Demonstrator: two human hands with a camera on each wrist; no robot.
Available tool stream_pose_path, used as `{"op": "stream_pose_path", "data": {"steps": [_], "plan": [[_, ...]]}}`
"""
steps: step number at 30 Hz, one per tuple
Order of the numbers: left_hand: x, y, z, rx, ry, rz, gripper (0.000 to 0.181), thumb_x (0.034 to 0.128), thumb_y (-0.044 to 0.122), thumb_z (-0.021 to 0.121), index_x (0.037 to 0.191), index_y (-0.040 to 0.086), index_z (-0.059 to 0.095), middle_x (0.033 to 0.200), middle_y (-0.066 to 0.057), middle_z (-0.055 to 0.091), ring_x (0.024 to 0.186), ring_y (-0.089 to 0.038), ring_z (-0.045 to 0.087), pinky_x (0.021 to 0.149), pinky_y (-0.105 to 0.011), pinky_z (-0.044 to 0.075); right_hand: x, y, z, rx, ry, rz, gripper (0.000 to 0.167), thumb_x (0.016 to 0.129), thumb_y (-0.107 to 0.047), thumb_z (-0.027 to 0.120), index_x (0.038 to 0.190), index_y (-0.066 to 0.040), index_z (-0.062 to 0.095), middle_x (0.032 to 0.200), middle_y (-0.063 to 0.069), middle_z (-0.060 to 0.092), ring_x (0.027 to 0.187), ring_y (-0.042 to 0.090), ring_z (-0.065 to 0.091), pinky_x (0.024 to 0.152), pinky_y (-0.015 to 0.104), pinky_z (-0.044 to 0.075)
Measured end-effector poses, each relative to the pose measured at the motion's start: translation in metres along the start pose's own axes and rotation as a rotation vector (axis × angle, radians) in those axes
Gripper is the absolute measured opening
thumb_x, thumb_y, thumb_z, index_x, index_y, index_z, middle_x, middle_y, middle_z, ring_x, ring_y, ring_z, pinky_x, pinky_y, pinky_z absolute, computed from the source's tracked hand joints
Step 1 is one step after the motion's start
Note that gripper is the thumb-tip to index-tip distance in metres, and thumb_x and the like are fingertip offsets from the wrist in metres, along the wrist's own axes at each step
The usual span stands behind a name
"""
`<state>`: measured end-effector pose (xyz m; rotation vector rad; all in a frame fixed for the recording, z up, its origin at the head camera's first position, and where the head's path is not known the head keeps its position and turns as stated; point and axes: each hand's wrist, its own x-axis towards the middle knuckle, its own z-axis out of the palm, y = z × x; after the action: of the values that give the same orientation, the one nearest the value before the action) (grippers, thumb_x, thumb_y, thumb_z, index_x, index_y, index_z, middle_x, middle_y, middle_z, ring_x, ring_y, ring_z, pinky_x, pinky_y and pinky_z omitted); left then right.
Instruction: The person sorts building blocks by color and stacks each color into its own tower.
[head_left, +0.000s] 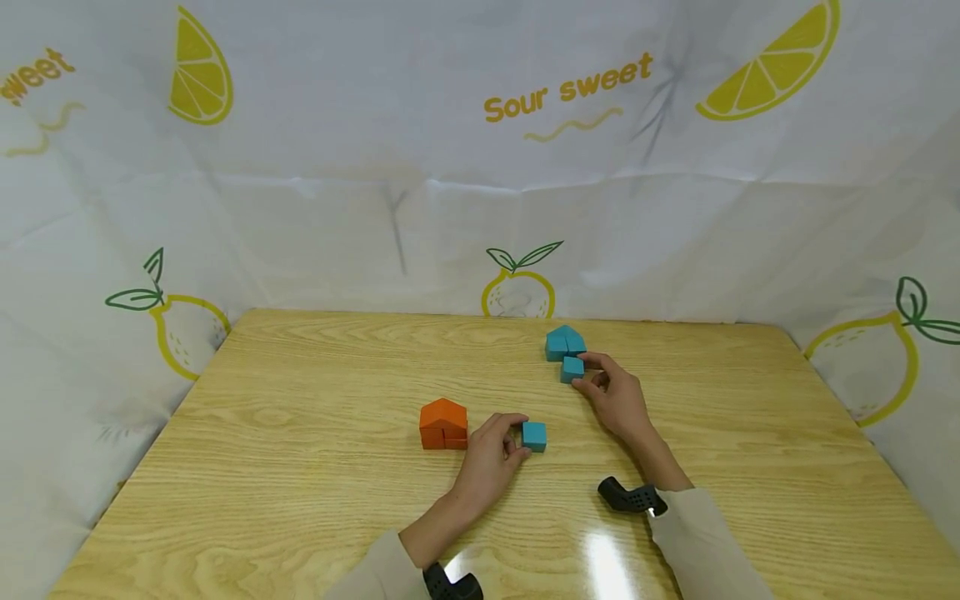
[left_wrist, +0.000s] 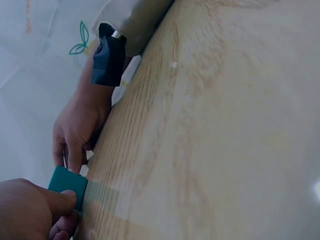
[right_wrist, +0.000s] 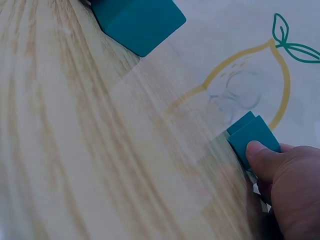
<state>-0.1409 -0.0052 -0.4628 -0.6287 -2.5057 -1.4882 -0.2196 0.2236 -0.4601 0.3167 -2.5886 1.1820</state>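
In the head view my left hand (head_left: 489, 462) pinches a blue cube (head_left: 534, 437) between thumb and finger, low over or on the table. Farther back, my right hand (head_left: 617, 398) pinches a second blue cube (head_left: 572, 370), just in front of a small group of blue blocks (head_left: 566, 342) that has a peaked top. The left wrist view shows the thumb of my left hand (left_wrist: 30, 207) against its cube (left_wrist: 67, 182). In the right wrist view my right hand (right_wrist: 295, 185) has its thumb on the near face of its cube (right_wrist: 254, 141).
Orange blocks (head_left: 443, 425) stand together in a house shape, close to the left of my left hand. The wooden table (head_left: 300, 500) ends at a white curtain (head_left: 337, 233) printed with lemons. Black wrist devices (head_left: 632, 497) sit near both sleeves.
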Motion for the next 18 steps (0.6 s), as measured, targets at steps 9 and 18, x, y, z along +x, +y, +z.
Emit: {"op": "stream_pose_path", "data": {"steps": [9,18], "plan": [[-0.0013,-0.0008,0.0,-0.009,0.01,-0.003,0.038,0.0819,-0.004,0.072,0.118,-0.002,0.06,0.088,-0.004,0.055,0.068,-0.007,0.049,0.059,-0.019,0.044,-0.002,-0.0009,0.004,-0.026,0.031,-0.051,0.04,0.087,-0.007,0.07,0.125,-0.001,0.058,0.105,0.017,0.066,0.073,0.022,0.058,0.061,0.034,0.044],[-0.002,-0.0013,-0.0001,-0.005,0.01,-0.004,0.039,0.0818,-0.004,0.072,0.118,-0.002,0.06,0.087,-0.003,0.054,0.068,-0.007,0.049,0.059,-0.019,0.044,-0.0059,-0.007,0.006,-0.017,0.105,-0.118,0.042,0.086,-0.004,0.071,0.125,-0.001,0.059,0.106,0.016,0.064,0.079,0.024,0.061,0.063,0.034,0.05]]}}
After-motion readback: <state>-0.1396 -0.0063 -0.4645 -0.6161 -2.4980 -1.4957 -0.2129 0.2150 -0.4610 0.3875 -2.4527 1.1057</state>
